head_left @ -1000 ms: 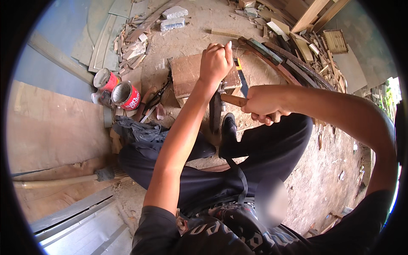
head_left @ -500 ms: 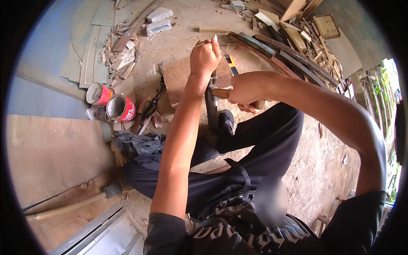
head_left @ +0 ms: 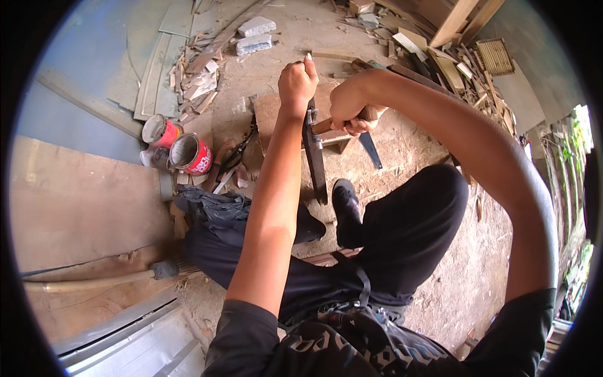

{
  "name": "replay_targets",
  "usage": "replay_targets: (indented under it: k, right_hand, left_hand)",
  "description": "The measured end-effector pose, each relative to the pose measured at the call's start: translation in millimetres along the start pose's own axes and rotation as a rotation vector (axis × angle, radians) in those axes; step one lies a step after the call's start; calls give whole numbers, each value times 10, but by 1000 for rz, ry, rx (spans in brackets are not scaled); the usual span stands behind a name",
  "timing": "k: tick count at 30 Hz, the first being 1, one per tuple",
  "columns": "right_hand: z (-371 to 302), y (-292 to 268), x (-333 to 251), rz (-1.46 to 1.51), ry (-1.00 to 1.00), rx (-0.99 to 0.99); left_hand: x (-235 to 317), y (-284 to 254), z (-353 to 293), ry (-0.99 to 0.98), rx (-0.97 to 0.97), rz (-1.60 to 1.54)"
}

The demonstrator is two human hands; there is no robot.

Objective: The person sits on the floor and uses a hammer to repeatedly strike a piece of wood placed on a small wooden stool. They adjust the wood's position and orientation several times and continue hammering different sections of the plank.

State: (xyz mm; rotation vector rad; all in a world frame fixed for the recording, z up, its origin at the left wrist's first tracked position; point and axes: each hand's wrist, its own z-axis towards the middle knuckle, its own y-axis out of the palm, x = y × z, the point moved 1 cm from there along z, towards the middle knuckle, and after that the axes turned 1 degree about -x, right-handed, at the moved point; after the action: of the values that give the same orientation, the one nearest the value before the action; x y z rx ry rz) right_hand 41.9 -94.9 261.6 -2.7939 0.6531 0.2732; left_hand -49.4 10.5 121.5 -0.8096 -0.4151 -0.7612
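My left hand (head_left: 298, 80) is closed in a fist round the far part of a long dark strip (head_left: 316, 176), whose near end points toward my feet. I cannot tell whether the strip is wood or metal. My right hand (head_left: 353, 107) is wrapped round the wooden handle of a hammer (head_left: 325, 127). The hammer's metal head lies at the strip, just nearer to me than my left fist. Beneath both hands sits a low wooden board (head_left: 269, 116), partly covered by my arms. A saw's dark blue blade (head_left: 370, 151) sticks out beside the board, below my right hand.
Two red paint cans (head_left: 192, 156) stand at the left, near dark-handled tools (head_left: 235, 157). Pale blocks (head_left: 254, 44) and wood scraps (head_left: 200, 88) lie farther off. Piled timber (head_left: 440, 63) fills the far right. My shoe (head_left: 347, 204) rests on the floor close to the strip.
My right hand and the hammer have moved slightly up and left, staying by the strip. My right knee has shifted outward and the saw blade now shows. The whole view has turned slightly.
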Motion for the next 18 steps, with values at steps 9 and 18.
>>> replay_targets:
  k: [9,18]
  right_hand:
    - [324,-70,-221,-134,8,45]
    - [200,152,-241,-663,-122,238]
  left_hand:
    - [-105,-128,21,-237,-66,-71]
    - [-143,-89,7,-148,-18,-108]
